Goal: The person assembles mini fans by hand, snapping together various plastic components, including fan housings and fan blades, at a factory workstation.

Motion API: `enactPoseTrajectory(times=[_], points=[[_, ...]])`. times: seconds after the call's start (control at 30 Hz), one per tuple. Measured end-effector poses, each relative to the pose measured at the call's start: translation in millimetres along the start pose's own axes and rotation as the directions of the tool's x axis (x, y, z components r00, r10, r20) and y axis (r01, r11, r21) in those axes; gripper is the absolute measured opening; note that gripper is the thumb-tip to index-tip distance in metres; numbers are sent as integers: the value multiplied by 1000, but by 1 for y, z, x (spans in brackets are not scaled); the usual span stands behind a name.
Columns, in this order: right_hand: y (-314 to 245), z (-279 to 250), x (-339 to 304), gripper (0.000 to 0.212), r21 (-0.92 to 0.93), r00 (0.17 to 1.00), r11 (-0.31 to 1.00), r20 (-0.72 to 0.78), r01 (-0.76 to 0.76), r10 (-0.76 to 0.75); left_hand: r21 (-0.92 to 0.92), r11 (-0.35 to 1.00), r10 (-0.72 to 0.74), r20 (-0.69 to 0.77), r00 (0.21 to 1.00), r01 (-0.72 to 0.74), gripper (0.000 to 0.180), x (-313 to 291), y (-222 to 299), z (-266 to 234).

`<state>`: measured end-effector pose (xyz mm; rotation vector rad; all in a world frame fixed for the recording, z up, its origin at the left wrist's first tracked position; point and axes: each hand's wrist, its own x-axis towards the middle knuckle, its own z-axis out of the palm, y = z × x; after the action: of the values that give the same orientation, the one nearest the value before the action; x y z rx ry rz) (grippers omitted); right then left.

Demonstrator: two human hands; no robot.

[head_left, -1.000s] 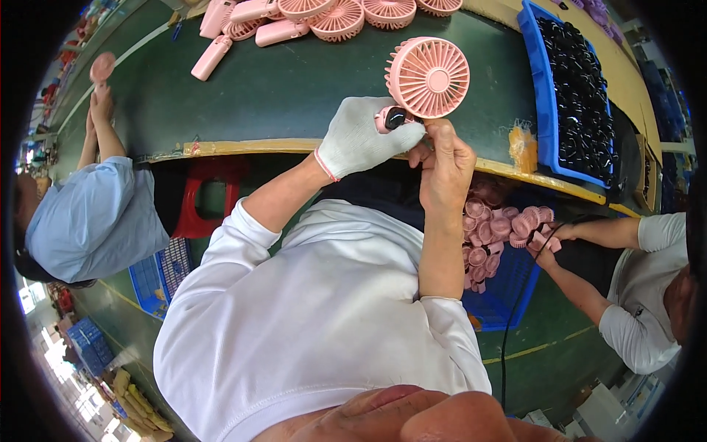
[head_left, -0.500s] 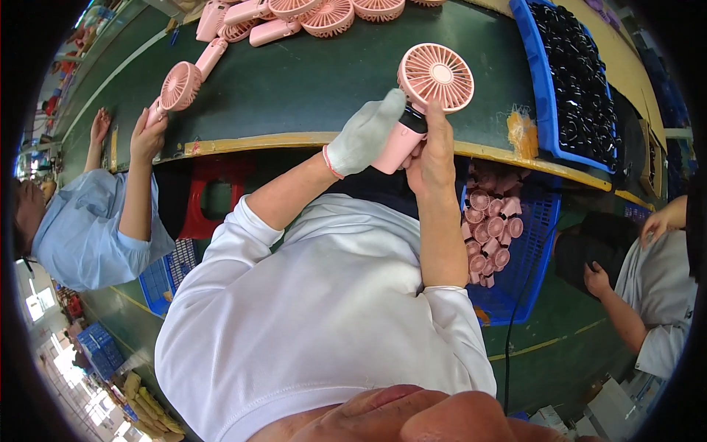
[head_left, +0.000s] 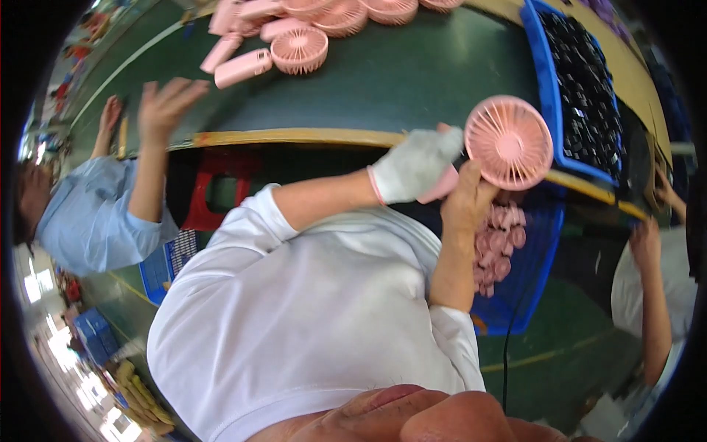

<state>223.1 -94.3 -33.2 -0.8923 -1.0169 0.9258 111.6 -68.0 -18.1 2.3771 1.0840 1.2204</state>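
A pink handheld fan (head_left: 509,144) hangs in front of me at the table's near edge, its round slatted grille tilted toward the right. My left hand (head_left: 417,165), in a pale glove with a pink cuff edge, is closed around the fan's handle. Bare, my right hand (head_left: 465,200) grips it just below the fan head. Between them the two hands hide most of the handle; only its pink lower end shows. Several more pink fans (head_left: 390,9) lie at the far side of the green table (head_left: 353,81).
A blue tray (head_left: 546,92) of small black parts stands on the table at right. Below the edge, a blue crate (head_left: 541,254) holds several pink fans. A red stool (head_left: 199,195) is at left. One co-worker's hand (head_left: 166,110) is raised at left; another person (head_left: 652,272) is at right.
Both my hands have brought the fan right and nearer to me. The co-worker at left has let go of a fan, which now lies beside the others on the table.
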Motion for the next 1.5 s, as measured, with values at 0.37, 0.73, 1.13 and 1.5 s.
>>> enactPoseTrajectory(times=[0.37, 0.73, 1.13, 1.5], points=[[3, -28, 26, 59, 125, 992, 984, 27, -127, 124, -437, 889, -38, 226, 973, 136, 23, -6, -7, 0], [53, -205, -73, 29, -901, 940, 292, -339, -320, -18, 632, 750, -155, -120, 981, 196, 28, -30, -112, -144], [199, -295, -138, 41, -712, 489, -103, -572, -695, 659, 638, 763, -257, 160, 953, 99, 27, -4, -135, -139], [-64, -142, 85, 14, -876, 817, 80, 405, 475, -411, 460, 880, 34, 184, 982, -117, 37, 33, -72, -81]])
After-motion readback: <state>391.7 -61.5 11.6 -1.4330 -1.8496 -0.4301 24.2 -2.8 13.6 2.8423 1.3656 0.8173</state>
